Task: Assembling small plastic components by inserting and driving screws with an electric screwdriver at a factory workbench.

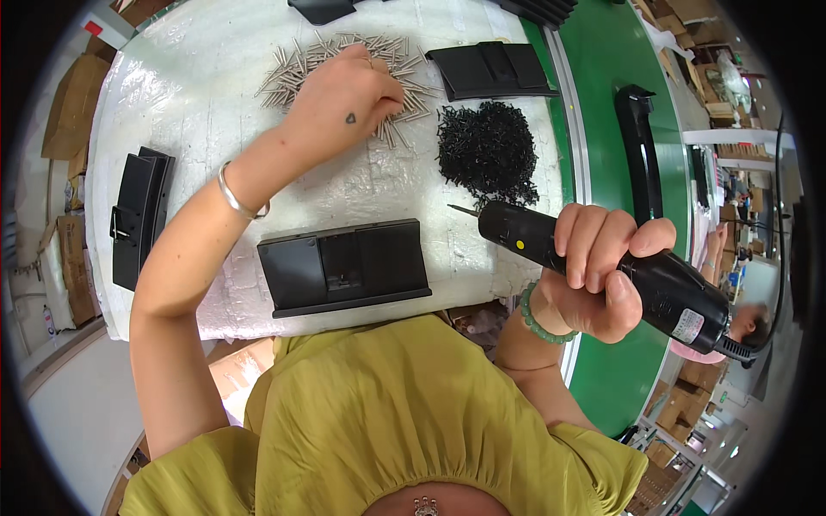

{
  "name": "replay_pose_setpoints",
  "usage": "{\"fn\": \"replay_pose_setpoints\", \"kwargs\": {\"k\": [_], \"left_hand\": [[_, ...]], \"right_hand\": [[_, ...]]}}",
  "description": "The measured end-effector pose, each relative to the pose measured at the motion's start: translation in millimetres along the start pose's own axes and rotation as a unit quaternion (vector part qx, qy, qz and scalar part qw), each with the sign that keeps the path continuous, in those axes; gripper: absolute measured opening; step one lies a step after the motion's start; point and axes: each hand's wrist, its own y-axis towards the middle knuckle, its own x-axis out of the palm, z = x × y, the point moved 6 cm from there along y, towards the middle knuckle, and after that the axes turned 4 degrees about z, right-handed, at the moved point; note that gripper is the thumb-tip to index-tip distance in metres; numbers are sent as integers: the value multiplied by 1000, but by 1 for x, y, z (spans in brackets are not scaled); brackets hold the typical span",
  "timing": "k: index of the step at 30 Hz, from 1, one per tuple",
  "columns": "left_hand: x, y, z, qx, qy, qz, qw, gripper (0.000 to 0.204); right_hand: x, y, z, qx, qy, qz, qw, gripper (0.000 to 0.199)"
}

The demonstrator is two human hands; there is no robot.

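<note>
Metal pins (403, 60) at upper centre are partly covered by the left hand (348, 96), any pinch hidden; the screwdriver (525, 234), slanting up-left at centre right, is gripped by the right hand (602, 267).

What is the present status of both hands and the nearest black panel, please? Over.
Left hand over silvery pin pile, grip hidden. Right hand gripping black power screwdriver, pointing left. Nearest black panel untouched; nothing seen blocking it.
</note>
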Motion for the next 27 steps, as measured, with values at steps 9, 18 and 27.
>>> {"fn": "replay_pose_setpoints", "kwargs": {"k": [9,18,27], "left_hand": [[23,14,8,16,137,-75,988,4],[2,-2,5,-91,19,-79,993,7],[-41,-106,11,-326,-322,9,889,5]], "right_hand": [[3,0,-1,-6,-5,6,1000,25],[5,-4,-1,1,3,14,1000,26],[31,4,9,17,80,-61,995,34]]}}
